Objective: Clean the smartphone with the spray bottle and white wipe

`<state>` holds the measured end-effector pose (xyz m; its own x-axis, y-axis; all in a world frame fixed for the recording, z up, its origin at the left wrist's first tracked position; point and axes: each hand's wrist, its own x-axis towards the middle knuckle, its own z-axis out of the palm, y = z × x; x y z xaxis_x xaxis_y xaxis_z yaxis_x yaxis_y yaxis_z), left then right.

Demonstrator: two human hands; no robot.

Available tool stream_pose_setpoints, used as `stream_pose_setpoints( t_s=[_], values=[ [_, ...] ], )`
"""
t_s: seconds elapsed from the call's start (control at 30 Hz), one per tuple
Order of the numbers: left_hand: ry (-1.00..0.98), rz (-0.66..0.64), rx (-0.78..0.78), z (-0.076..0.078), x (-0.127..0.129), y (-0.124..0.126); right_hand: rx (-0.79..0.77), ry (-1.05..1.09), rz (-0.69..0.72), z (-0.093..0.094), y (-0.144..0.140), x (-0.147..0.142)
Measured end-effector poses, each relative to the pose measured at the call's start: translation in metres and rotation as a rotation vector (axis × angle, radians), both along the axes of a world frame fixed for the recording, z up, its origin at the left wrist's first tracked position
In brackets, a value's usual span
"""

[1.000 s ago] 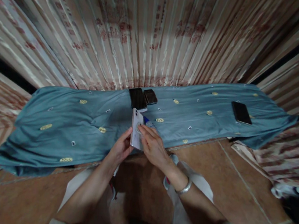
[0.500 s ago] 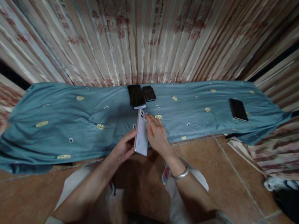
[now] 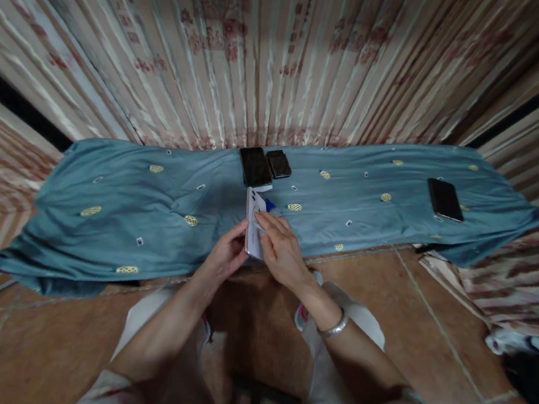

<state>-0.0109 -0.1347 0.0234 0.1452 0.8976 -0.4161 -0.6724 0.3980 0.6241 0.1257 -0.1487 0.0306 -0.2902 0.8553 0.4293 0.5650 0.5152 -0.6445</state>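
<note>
My left hand point(image 3: 226, 255) grips the left edge of a white phone point(image 3: 252, 226), back side up, held over the front edge of a table covered by a blue cloth point(image 3: 111, 220). My right hand point(image 3: 280, 250) lies across the phone's right side, its fingers pressing a small pale item with a blue part point(image 3: 269, 206) against the phone. A silver bangle point(image 3: 335, 327) sits on my right wrist.
Two dark phones lie side by side at the cloth's back middle: a larger one point(image 3: 255, 166) and a smaller one point(image 3: 279, 163). Another dark phone point(image 3: 445, 199) lies far right. A striped curtain point(image 3: 290, 58) hangs behind. Tiled floor point(image 3: 433, 319) shows below, dark clutter point(image 3: 533, 373) at right.
The white phone, tilted up on edge half a second ago, lies flatter again. My right hand has slid from the phone's top corner down onto its back.
</note>
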Motion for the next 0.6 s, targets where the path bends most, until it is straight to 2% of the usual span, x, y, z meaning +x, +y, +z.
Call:
stream_pose_setpoints(
  t_s=[0.13, 0.4, 0.6],
  values=[
    [-0.037, 0.048, -0.041, -0.001, -0.003, 0.005, 0.016, -0.006, 0.033, 0.003, -0.008, -0.003],
    [0.038, -0.047, 0.072, -0.004, -0.012, 0.008, 0.104, 0.019, 0.063, 0.005, -0.020, -0.005],
    [0.086, -0.001, 0.097, -0.006, -0.014, 0.011, 0.171, 0.002, 0.058, 0.004, -0.024, -0.006]
  ],
)
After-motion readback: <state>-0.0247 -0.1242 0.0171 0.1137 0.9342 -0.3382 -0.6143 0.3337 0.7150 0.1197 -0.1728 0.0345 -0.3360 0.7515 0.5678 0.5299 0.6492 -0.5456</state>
